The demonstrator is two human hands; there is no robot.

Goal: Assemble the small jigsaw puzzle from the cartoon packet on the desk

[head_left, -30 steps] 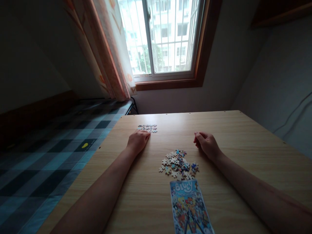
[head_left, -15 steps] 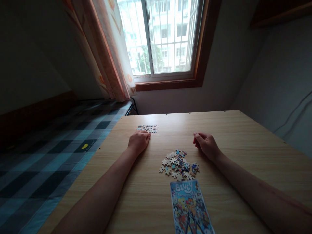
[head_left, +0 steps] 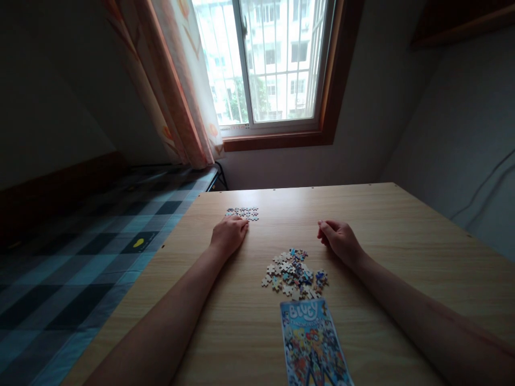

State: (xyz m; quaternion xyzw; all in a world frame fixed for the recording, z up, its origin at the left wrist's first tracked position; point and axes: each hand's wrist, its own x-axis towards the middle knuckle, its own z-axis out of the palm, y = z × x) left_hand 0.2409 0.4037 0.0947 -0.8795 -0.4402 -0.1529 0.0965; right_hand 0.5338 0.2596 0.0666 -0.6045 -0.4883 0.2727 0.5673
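Note:
My left hand [head_left: 228,234] rests palm down on the wooden table [head_left: 402,252], fingers together and flat, just short of a small joined patch of puzzle pieces [head_left: 243,213]. My right hand [head_left: 340,241] lies on its side with the fingers curled loosely inward; nothing shows inside it. Between my forearms sits a loose pile of puzzle pieces [head_left: 294,273]. Close in front of me lies a colourful picture card [head_left: 311,343] with blue lettering at its top.
A bed with a blue and black checked cover [head_left: 80,257] runs along the table's left side. A window [head_left: 273,59] with a patterned curtain [head_left: 177,86] is behind the table. Grey walls close in at the right.
Both hands stay where they were; only the view has shifted slightly.

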